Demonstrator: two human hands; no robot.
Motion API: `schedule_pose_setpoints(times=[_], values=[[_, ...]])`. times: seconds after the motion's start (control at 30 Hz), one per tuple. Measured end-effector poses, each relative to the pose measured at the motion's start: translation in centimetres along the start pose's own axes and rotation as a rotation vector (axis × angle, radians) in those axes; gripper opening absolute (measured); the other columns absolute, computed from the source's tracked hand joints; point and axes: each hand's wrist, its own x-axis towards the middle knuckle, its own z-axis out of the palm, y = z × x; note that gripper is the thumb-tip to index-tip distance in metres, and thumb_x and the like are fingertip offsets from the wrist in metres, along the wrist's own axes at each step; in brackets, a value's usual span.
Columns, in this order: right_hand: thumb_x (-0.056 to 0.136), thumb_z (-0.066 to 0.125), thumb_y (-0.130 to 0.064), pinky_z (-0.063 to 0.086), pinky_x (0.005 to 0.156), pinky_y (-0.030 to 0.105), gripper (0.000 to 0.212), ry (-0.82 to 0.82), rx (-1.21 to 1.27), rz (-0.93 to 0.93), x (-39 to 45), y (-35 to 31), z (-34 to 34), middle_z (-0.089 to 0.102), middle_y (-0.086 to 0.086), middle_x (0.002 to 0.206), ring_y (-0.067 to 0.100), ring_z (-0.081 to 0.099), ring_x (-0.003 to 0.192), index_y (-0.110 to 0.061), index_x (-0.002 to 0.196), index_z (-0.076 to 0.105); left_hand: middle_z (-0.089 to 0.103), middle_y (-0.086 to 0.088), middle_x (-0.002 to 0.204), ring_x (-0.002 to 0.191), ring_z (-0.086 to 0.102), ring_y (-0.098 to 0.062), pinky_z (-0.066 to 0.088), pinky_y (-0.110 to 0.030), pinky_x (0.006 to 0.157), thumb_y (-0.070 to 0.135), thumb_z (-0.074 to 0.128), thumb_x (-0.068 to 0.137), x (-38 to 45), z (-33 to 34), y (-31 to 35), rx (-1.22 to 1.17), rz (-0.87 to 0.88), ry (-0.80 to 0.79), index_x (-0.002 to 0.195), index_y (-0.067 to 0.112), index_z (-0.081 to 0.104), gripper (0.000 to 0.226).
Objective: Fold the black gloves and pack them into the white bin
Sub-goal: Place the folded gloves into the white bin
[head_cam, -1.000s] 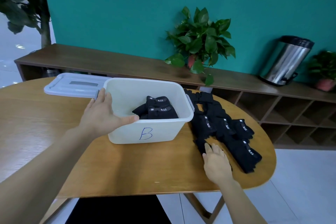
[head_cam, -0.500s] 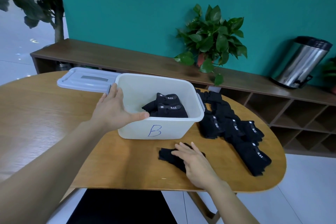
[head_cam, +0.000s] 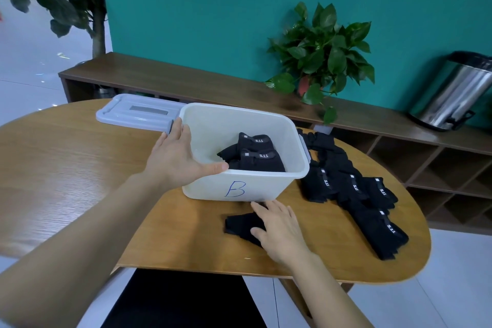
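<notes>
surface [head_cam: 80, 168]: big rounded wooden top, everything for the job sits on it within easy reach, so nothing has to be carried far.

white bin [head_cam: 269, 186]: open, sitting mid-surface with a blue "B" on the near wall. Two folded gloves [head_cam: 255, 157] already lie inside toward the right, so I'd say the packing is underway but nowhere near done.

lid [head_cam: 135, 112]: off, parked flat behind and left of the bin, touching or nearly touching its back left corner. Probably put there just to keep the opening free.

glove pile [head_cam: 354, 189]: a long row of unfolded black gloves to the right of the bin, overlapping each other, running toward the near right edge. That's the backlog.

left hand [head_cam: 175, 160]: palm against the bin's left wall, thumb lying along the near rim, fingers up the far corner. Grip is loose and mostly straight-fingered, looks like it's just bracing the bin so it doesn't slide.

right hand [head_cam: 279, 229]: flat, fingers straight and spread, pressing down on the single glove, not pinching it. Grip is open.

single glove [head_cam: 242, 224]: lies flat just in front of the bin, half hidden under the right hand. My guess is it's laid out here to get folded next.
</notes>
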Motion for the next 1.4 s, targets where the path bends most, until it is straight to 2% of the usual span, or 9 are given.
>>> schedule_pose_setpoints(times=[0.1, 0.27, 0.4, 0.57, 0.77, 1.0, 1.13, 1.3, 1.4], values=[[0.098, 0.051, -0.027, 0.010, 0.121, 0.041, 0.057, -0.096, -0.001, 0.043, 0.6, -0.1, -0.1, 0.027, -0.002, 0.155, 0.021, 0.022, 0.143, -0.030, 0.151, 0.030, -0.011, -0.003, 0.164, 0.151, -0.002, -0.023, 0.005, -0.038, 0.120, 0.084, 0.053, 0.061, 0.0, 0.0, 0.0, 0.002, 0.005, -0.002, 0.156, 0.011, -0.001, 0.132], [0.096, 0.055, -0.022, 0.027, 0.112, 0.037, 0.052, -0.218, 0.001, 0.034, 1.2, -0.5, -1.4, 0.030, 0.001, 0.148, 0.025, 0.032, 0.133, -0.031, 0.146, 0.039, -0.012, -0.005, 0.163, 0.151, -0.003, -0.022, 0.002, -0.037, 0.120, 0.085, 0.052, 0.061, 0.0, 0.2, -0.2, 0.012, 0.016, 0.000, 0.156, 0.011, -0.003, 0.132], [0.095, 0.058, -0.019, 0.032, 0.100, 0.034, 0.042, -0.269, -0.019, 0.028, 1.5, -1.0, -2.3, 0.035, 0.001, 0.136, 0.025, 0.038, 0.121, -0.030, 0.135, 0.049, -0.012, -0.005, 0.163, 0.151, -0.002, -0.022, 0.002, -0.037, 0.120, 0.088, 0.044, 0.053, 0.0, 0.2, -0.4, 0.011, 0.021, 0.001, 0.156, 0.011, -0.002, 0.137], [0.094, 0.055, -0.012, 0.038, 0.094, 0.035, 0.034, -0.287, -0.028, 0.024, 1.5, -1.4, -2.3, 0.038, 0.002, 0.129, 0.024, 0.042, 0.114, -0.027, 0.125, 0.055, -0.013, -0.005, 0.163, 0.151, -0.004, -0.021, 0.001, -0.036, 0.120, 0.088, 0.044, 0.052, 0.0, 0.2, -0.4, 0.005, 0.023, 0.001, 0.156, 0.011, -0.003, 0.138], [0.094, 0.054, -0.011, 0.037, 0.082, 0.032, 0.026, -0.227, -0.008, -0.007, 1.0, -1.0, -2.0, 0.040, 0.001, 0.123, 0.022, 0.044, 0.107, -0.025, 0.117, 0.057, -0.014, -0.004, 0.163, 0.151, -0.005, -0.020, 0.000, -0.035, 0.120, 0.084, 0.054, 0.062, -0.2, 0.3, -0.3, 0.004, 0.023, 0.007, 0.156, 0.011, -0.003, 0.132], [0.094, 0.055, -0.013, 0.045, 0.089, 0.035, 0.023, -0.155, 0.135, 0.005, -1.1, 0.5, -3.2, 0.041, -0.010, 0.115, 0.018, 0.048, 0.101, -0.032, 0.107, 0.057, -0.014, -0.003, 0.163, 0.151, -0.005, -0.020, 0.001, -0.036, 0.121, 0.082, 0.057, 0.065, -0.2, 0.2, -0.2, -0.013, 0.017, -0.004, 0.156, 0.012, -0.004, 0.130], [0.094, 0.058, -0.017, 0.049, 0.086, 0.034, 0.018, -0.083, 0.164, -0.057, -2.3, 0.7, -6.6, 0.041, -0.017, 0.103, 0.011, 0.051, 0.094, -0.035, 0.094, 0.057, -0.014, -0.003, 0.163, 0.151, -0.006, -0.020, 0.001, -0.036, 0.121, 0.084, 0.054, 0.063, -0.1, 0.1, -0.2, -0.017, 0.011, -0.016, 0.156, 0.012, -0.004, 0.131], [0.095, 0.060, -0.020, 0.046, 0.087, 0.029, 0.016, 0.012, 0.157, -0.193, -3.5, -0.3, -13.2, 0.043, -0.019, 0.102, 0.005, 0.050, 0.094, -0.035, 0.098, 0.059, -0.014, -0.003, 0.163, 0.150, -0.007, -0.020, 0.000, -0.035, 0.120, 0.086, 0.052, 0.063, 0.2, 0.3, -0.4, -0.016, 0.021, -0.013, 0.156, 0.012, -0.004, 0.132], [0.093, 0.061, -0.013, 0.045, 0.086, 0.032, 0.020, 0.126, 0.081, -0.270, -0.9, -1.5, -17.1, 0.042, -0.016, 0.101, 0.011, 0.050, 0.095, -0.032, 0.100, 0.059, -0.014, -0.003, 0.163, 0.150, -0.008, -0.019, 0.000, -0.034, 0.120, 0.094, 0.049, 0.055, 0.5, 0.4, -0.8, -0.042, 0.033, -0.013, 0.156, 0.013, -0.006, 0.141]])
